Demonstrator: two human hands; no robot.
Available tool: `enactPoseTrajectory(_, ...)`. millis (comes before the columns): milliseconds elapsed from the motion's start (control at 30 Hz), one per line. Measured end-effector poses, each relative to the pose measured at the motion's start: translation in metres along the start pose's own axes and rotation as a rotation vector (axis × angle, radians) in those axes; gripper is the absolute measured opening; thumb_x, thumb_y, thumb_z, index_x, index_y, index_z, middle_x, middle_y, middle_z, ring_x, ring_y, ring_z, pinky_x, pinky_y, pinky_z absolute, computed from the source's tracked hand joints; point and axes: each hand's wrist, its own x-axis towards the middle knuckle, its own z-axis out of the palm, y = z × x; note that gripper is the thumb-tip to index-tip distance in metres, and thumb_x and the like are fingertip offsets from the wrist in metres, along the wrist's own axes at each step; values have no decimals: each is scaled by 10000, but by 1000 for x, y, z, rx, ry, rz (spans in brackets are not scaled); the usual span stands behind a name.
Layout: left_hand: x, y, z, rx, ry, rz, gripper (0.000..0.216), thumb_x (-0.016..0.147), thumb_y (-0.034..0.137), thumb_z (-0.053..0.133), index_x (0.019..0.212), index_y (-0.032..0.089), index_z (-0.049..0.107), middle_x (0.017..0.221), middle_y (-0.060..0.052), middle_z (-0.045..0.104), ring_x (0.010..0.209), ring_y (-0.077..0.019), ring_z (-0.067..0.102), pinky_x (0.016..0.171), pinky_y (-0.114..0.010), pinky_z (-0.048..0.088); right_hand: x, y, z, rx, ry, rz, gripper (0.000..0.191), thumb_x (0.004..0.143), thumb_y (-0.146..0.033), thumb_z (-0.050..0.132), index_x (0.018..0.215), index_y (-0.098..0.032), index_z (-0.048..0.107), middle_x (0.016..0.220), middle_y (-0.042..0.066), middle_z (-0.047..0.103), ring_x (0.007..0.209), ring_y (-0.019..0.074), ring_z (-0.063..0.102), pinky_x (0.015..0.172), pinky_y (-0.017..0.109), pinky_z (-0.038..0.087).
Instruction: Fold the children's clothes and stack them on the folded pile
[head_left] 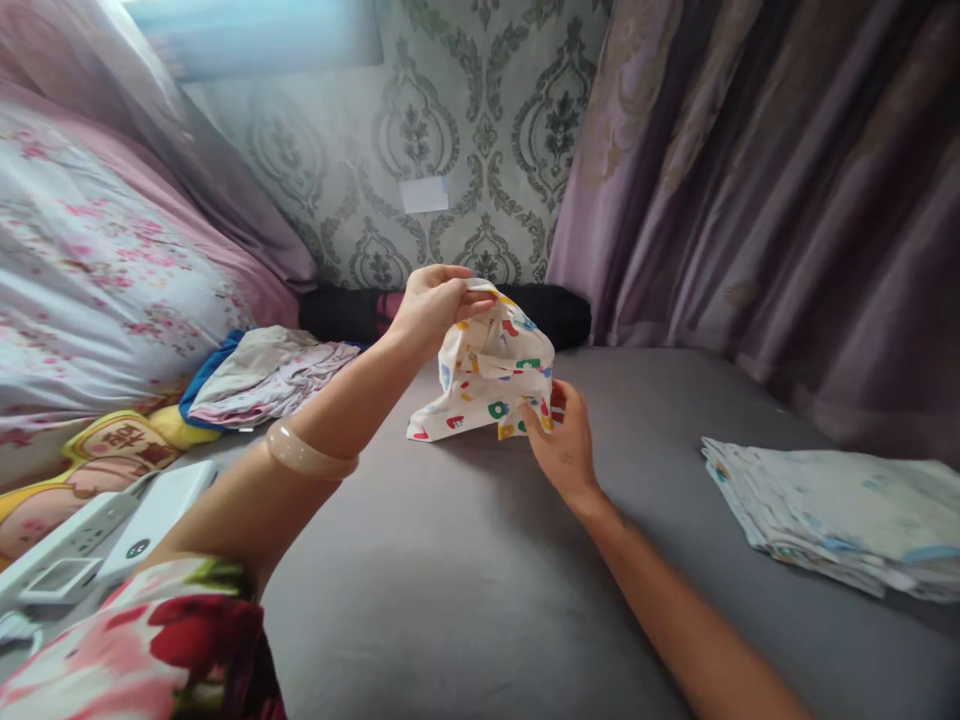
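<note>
A small white cloth garment [495, 370] with a colourful print hangs between my two hands, its lower edge near the grey bed sheet. My left hand [433, 308] pinches its top edge, with a pale bangle on that wrist. Lower down on the right side, my right hand [561, 440] grips the garment between thumb and fingers; those fingers are partly hidden behind the cloth. The garment's exact kind is not clear from its folds.
A stack of folded pale cloths [840, 510] lies on the right. Left are a pile of folded clothes [262, 375], a yellow plush cushion [120, 445], a power strip [75, 540] and a white box-shaped device [161, 520]. A long black bundle [341, 315] lies along the wall; curtains [750, 180] hang right.
</note>
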Motion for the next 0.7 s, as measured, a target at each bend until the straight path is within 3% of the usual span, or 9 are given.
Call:
enactPoseTrajectory(133,-10,1,-9,85,-63,46,272,745,74,546,1013,119,557,846,-68,677,812,-183,708,776,-357,595,21,-2,-3,58,39,25,344,879,-449,512,1025,-157,621,975,91,658,878,195,613,799,333,502)
enactPoseTrajectory(333,-24,0,-56,312,-124,138,204,726,244,659,882,120,616,751,-54,682,637,-139,653,597,-263,548,49,-25,-43,149,-54,58,392,824,-524,586,968,-168,663,812,40,674,649,148,576,564,258,475)
enactPoseTrajectory(533,-45,-1,-98,476,-161,50,338,751,482,662,811,149,673,730,-41,653,701,-180,635,566,-250,490,53,-72,-83,246,-354,153,405,754,-571,669,952,-217,679,784,28,688,646,167,623,544,271,500)
enactPoseTrajectory(700,-69,-8,-112,271,-241,-121,381,751,568,626,800,191,614,729,-18,629,670,-157,607,553,-236,486,39,-95,-104,343,-578,371,354,775,-521,652,955,-220,695,737,44,707,627,210,669,562,320,542)
